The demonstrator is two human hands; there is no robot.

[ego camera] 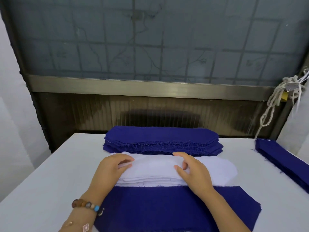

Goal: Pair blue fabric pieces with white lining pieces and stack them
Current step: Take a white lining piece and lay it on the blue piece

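Both hands rest on the pile of white lining pieces (160,169) that lies across the middle of the counter (41,190). On its near-left end, the left hand (110,168) has its fingers curled over the edge of the top sheets and its thumb tucked against them, pinching the top layer, which is slightly lifted there. Further right on the same pile, the right hand (194,173) lies with fingers bent and spread, their tips pressing on the top sheet; whether it actually grips a layer cannot be told. A beaded bracelet (87,205) circles the left wrist. Nearest the person, a blue fabric piece (150,208) lies flat, its far edge touching or slipped just under the near edge of the white pile. Behind the white pile, touching its far edge, sits a thick stack of blue fabric pieces (162,139) with frayed edges. Well apart at the right edge of the counter lies another, thinner blue stack (284,158), angled toward the near-right corner. A knotted white rope (275,101) hangs by the dark window frame beyond the counter.
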